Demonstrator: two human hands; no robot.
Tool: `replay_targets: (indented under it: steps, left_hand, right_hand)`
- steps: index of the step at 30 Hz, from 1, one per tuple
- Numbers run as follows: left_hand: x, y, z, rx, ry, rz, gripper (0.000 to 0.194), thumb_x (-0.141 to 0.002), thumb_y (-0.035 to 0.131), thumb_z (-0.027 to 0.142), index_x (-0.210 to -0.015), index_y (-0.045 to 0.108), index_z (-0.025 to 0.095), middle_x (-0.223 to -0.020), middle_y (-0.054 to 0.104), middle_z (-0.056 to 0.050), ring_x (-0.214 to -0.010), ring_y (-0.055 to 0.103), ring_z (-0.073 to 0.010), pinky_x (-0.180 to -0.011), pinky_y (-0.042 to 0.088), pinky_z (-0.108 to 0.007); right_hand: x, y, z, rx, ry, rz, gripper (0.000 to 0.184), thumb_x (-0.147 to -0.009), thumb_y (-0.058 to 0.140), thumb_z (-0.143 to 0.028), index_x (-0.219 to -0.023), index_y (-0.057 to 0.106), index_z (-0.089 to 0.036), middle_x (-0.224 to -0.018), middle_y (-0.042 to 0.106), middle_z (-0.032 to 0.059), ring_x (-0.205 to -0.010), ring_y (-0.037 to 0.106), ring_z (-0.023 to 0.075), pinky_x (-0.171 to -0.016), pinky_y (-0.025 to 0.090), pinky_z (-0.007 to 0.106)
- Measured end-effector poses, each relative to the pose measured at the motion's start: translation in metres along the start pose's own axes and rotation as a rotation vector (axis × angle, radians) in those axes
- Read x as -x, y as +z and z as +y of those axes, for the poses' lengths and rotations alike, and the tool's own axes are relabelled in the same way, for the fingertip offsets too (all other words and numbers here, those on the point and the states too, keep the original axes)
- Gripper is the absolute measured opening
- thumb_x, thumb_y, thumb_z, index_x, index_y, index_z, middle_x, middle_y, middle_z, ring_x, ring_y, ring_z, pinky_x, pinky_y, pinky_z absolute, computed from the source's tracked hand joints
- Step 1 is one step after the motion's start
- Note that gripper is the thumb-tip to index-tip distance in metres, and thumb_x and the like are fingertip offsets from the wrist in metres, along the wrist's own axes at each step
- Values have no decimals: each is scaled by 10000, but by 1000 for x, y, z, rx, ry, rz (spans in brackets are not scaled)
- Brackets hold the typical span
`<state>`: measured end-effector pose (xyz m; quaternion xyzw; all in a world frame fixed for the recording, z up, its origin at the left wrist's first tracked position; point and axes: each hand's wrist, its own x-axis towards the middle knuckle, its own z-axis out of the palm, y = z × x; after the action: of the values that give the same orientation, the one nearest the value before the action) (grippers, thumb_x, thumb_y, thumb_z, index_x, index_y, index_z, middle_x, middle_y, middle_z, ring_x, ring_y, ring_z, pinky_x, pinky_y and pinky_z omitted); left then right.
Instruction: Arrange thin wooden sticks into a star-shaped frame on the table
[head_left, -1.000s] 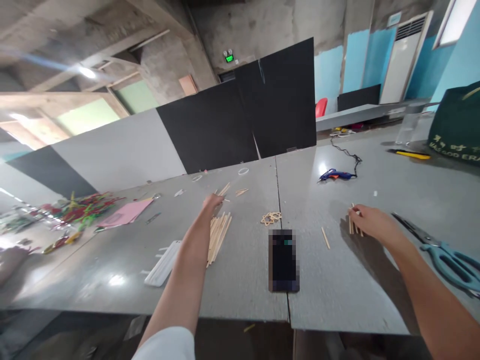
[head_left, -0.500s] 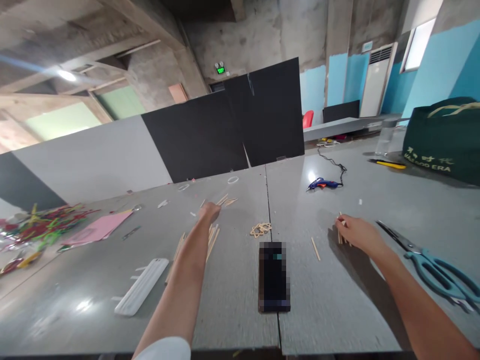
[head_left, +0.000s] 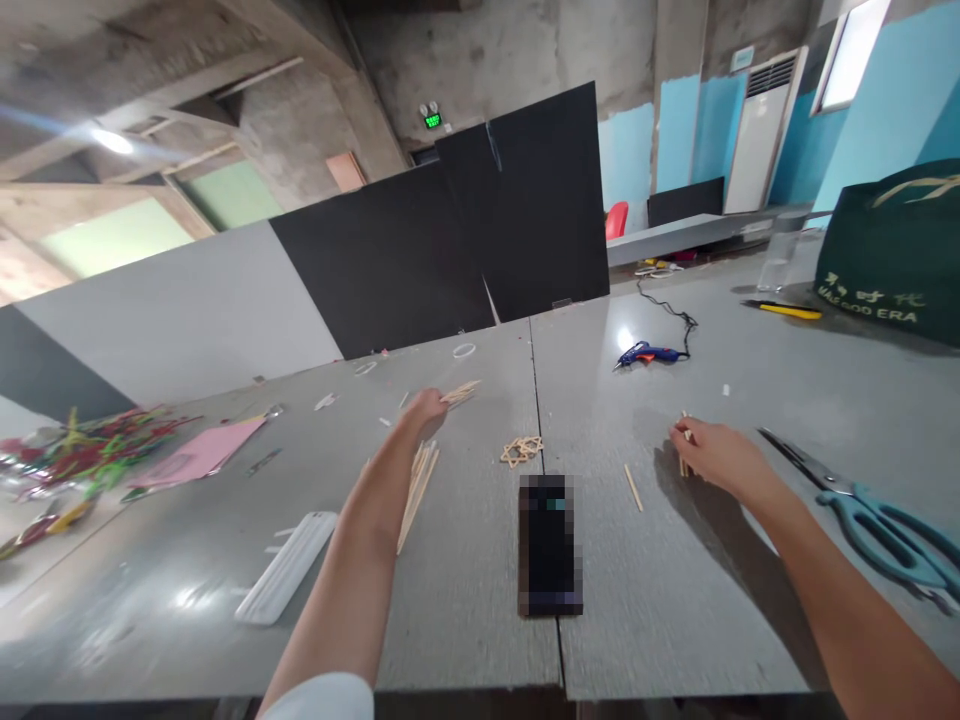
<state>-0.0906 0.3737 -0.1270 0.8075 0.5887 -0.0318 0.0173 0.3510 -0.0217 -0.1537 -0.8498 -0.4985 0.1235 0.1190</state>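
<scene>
My left hand (head_left: 429,406) is closed at the far middle of the table, with a small bunch of thin wooden sticks (head_left: 462,391) poking out to its right. Under and beside that forearm lie longer wooden sticks (head_left: 420,490), partly hidden by the arm. On the right, my right hand (head_left: 703,450) pinches a few short wooden sticks (head_left: 683,462) that point down to the tabletop. One loose stick (head_left: 634,488) lies to the left of it. Between the hands are small star shapes made of sticks (head_left: 521,451), just beyond a phone (head_left: 551,545).
Scissors (head_left: 862,510) lie right of my right hand. Farther back are a blue glue gun (head_left: 649,354) with its cord, a yellow utility knife (head_left: 784,309), a clear bottle (head_left: 780,255) and a green bag (head_left: 892,260). On the left are a white case (head_left: 285,570), pink paper (head_left: 199,450) and colourful stems (head_left: 105,450).
The spread sticks at my left hand are now drawn together in a tighter bunch. My right hand stays in about the same place with its sticks. The view has shifted slightly.
</scene>
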Motion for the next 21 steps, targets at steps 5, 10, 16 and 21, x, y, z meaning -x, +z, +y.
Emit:
replay_targets:
  steps: [5, 10, 16, 21]
  left_hand:
    - [-9, 6, 24, -31, 89, 9, 365, -974, 648, 325, -1272, 824, 208, -1321, 808, -147, -1239, 722, -303, -971, 519, -316]
    - [-16, 2, 31, -94, 85, 35, 480, -977, 679, 348, -1429, 734, 194, -1386, 777, -172, -1246, 704, -315, -991, 513, -342]
    - [-30, 1, 26, -196, 66, -2, 490, -943, 748, 494, -1294, 792, 155, -1307, 782, -225, -1226, 710, -365, -971, 527, -354]
    - [-36, 7, 25, -241, 127, 3, 492, -982, 700, 480, -1346, 780, 159, -1449, 721, -231, -1310, 679, -346, -1011, 523, -329]
  right_hand:
    - [-1, -2, -1, 14, -3, -13, 381, -1135, 436, -430, -1196, 760, -240, -1120, 866, 126, -1053, 804, 314, -741, 438, 343]
    - [0, -1, -2, 6, -27, -18, 387, -1137, 435, -420, -1201, 763, -227, -1160, 862, 135, -1086, 798, 307, -742, 436, 338]
    - [1, 1, 0, -31, -31, -1, 368, -1127, 463, -399, -1207, 774, -221, -1129, 860, 141, -1086, 795, 323, -776, 450, 348]
    - [3, -3, -3, -9, -41, -39, 378, -1137, 448, -398, -1214, 770, -215, -1116, 857, 145, -1106, 791, 323, -774, 435, 346]
